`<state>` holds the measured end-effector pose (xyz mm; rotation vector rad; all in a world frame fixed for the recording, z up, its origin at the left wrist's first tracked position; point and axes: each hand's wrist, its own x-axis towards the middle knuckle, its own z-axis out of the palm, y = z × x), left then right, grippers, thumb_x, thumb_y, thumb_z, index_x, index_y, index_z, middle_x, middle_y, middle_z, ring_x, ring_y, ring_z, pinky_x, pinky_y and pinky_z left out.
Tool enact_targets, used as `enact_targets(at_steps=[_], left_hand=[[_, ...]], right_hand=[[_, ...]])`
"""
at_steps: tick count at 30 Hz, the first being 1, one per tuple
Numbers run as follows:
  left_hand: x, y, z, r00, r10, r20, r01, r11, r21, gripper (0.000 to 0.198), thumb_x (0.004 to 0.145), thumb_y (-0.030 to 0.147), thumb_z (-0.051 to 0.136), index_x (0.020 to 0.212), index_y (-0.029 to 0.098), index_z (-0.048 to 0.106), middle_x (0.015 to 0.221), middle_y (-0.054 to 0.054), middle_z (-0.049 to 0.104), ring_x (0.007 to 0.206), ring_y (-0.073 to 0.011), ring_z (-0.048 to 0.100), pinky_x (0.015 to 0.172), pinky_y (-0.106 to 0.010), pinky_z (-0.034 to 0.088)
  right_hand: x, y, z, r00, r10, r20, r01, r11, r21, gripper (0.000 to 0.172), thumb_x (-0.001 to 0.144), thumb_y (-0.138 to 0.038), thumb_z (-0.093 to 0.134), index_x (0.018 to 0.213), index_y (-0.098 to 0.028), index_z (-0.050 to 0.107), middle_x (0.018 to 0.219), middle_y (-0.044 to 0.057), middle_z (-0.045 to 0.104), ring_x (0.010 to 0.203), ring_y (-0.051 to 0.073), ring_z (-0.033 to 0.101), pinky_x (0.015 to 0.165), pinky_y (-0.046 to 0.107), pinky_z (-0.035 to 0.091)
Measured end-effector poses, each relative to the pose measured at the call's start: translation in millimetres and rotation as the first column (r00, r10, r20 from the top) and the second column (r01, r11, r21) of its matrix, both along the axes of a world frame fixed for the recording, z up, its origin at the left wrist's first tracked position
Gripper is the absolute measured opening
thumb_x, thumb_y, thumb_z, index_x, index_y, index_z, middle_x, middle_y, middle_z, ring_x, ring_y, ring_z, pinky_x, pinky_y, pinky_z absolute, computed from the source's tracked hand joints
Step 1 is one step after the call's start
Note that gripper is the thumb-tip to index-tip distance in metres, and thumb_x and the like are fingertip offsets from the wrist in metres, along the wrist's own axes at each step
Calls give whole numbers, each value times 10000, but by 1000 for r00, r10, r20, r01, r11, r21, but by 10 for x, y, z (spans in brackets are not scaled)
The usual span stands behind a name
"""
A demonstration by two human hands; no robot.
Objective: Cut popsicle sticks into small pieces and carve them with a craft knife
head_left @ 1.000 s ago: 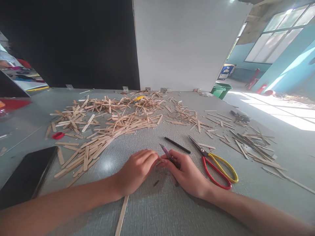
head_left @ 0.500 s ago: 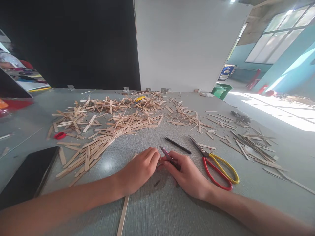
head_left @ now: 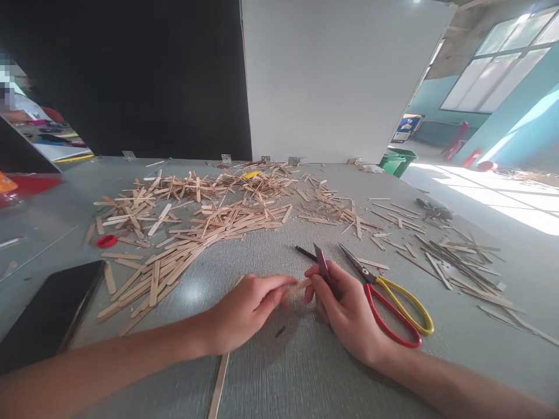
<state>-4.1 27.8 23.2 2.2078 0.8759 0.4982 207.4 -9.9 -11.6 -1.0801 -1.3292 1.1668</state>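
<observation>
My right hand is closed around a craft knife, its blade pointing up and away from me. Between my two hands is a short piece of wooden stick, slightly blurred, with the thumb and fingers of my left hand pinched at its left end. The right fingertips touch its other end. Under my left wrist lies a long wooden strip on the grey table. A black pen-like rod lies just beyond my right hand, partly hidden by it. Scissors with red and yellow handles rest open beside that hand.
Heaped wooden sticks spread over the table's left and middle. Thin strips lie to the right. A black phone-like slab is at the left, near a red ring. Black and white panels stand behind.
My right hand has moved right and turned the knife more upright, now covering part of the black rod. The hands have drawn apart, showing the small stick piece between them.
</observation>
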Motion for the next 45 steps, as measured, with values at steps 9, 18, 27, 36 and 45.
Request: enact_targets(at_steps=[9,18,27,36,45], left_hand=[[32,-186,83,976,-30,214,153,796,-586,74,1043,216,517,1086,191,572,851,15,672,576,-85,572,594,-229,488],[0,-113,-63,921,199,335,-83,940,-332,119,1086,297,445,1181,227,447,777,51,634,486,-87,550,452,-194,430],[-1,-119,-112,933,157,323,-75,965,-252,211,1072,274,434,1272,209,456,725,63,602,464,-80,455,439,-188,363],[-13,-86,-146,956,140,258,-110,986,-125,243,1069,252,421,1290,196,506,661,85,524,499,-102,358,467,-224,281],[-15,-39,-178,936,157,316,-45,941,-334,268,1086,298,437,1332,203,483,731,59,579,490,-98,444,458,-205,357]], right_hand=[[32,-102,15,999,-4,55,-1,995,98,265,1079,-390,564,1267,-209,612,726,-16,615,508,96,403,424,216,306],[8,-130,30,930,-45,364,-41,974,225,326,1042,-254,520,1345,-173,610,747,-2,630,528,119,469,475,256,396],[4,-127,39,893,17,449,-158,948,277,445,1029,-194,516,1440,-101,658,736,33,739,507,121,504,480,247,471],[-24,-114,35,883,3,470,-154,947,283,448,1032,-195,506,1432,-78,670,727,30,683,523,125,466,499,274,437],[2,-59,76,884,66,463,-167,969,181,441,1024,-240,509,1392,-116,717,667,8,614,520,129,396,486,286,352]])
